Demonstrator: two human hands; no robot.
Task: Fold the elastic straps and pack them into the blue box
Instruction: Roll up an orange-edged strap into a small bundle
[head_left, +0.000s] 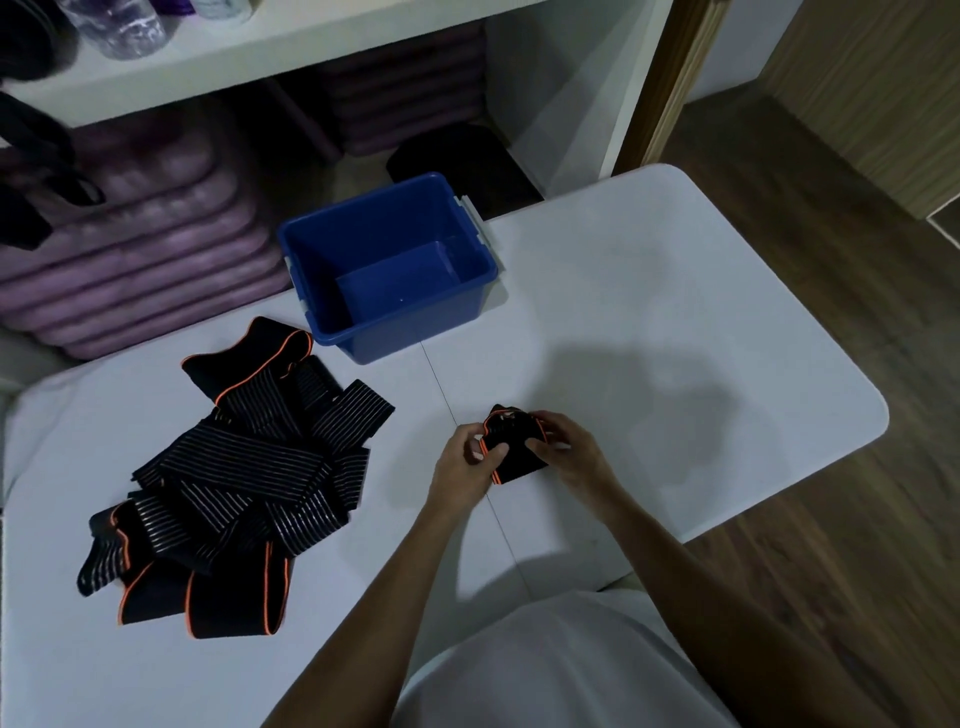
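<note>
A folded black elastic strap with orange edging sits just above the white table, pinched between both hands. My left hand grips its left side and my right hand grips its right side. A loose pile of black striped straps with orange trim lies on the table's left part. The blue box stands open at the table's far edge, and I see nothing inside it.
Behind the table a white shelf unit holds stacked purple mats and a dark roll. Clear bottles stand on the upper shelf. Wooden floor runs along the right of the table.
</note>
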